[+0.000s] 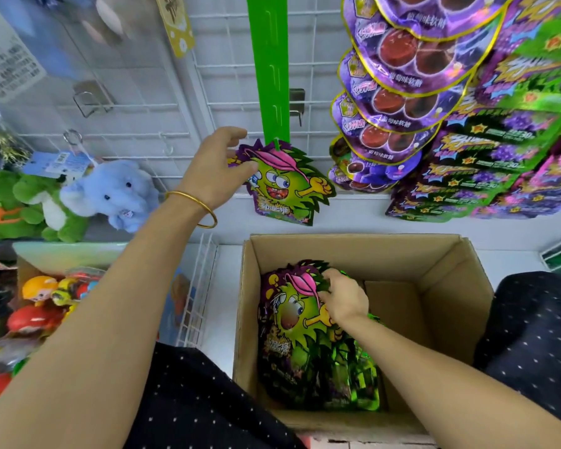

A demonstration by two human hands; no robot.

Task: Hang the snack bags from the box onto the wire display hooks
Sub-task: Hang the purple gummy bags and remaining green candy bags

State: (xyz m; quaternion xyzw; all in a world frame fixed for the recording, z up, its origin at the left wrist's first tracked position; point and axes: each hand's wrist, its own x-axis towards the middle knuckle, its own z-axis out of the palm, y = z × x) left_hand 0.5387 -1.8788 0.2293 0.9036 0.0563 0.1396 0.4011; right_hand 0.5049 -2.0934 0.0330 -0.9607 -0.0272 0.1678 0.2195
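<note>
Wire grid (227,92) backdrop | left hand (216,168) pinches hung snack bag (285,186) | right hand (344,301) grips boxed bag (292,322)

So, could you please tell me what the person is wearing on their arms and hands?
Both forearms are bare, with no sleeves, gloves or watch showing. The left hand has a thin gold bangle at its wrist; the right hand shows no jewellery. Below the arms, a dark garment with small white dots appears.
</note>
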